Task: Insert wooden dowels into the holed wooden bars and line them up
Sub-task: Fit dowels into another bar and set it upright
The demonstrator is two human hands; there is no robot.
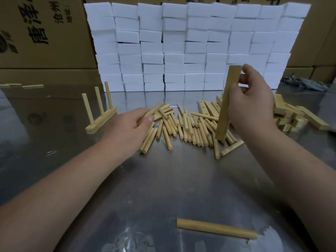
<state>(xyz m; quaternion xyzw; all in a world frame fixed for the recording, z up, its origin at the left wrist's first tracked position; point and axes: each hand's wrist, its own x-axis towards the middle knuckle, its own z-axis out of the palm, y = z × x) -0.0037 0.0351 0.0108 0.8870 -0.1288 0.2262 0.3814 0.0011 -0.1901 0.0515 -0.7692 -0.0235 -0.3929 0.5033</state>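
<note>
My right hand [251, 99] grips a wooden bar [226, 108] held upright on end above a pile of loose dowels [189, 127]. My left hand [132, 124] reaches into the left side of that pile and pinches a dowel [154, 110] between thumb and fingers. At the left stands a finished bar [101, 121] with three dowels upright in it. A heap of more holed bars [289, 115] lies behind and right of my right hand. One long dowel [216, 228] lies alone near the front.
The work surface is a shiny metal table [76, 160]. A wall of stacked white foam blocks [190, 48] stands behind the pile. Cardboard boxes [41, 37] fill the back left and right. A grey rag [305, 82] lies at the far right. Flat wood pieces [23, 86] lie far left.
</note>
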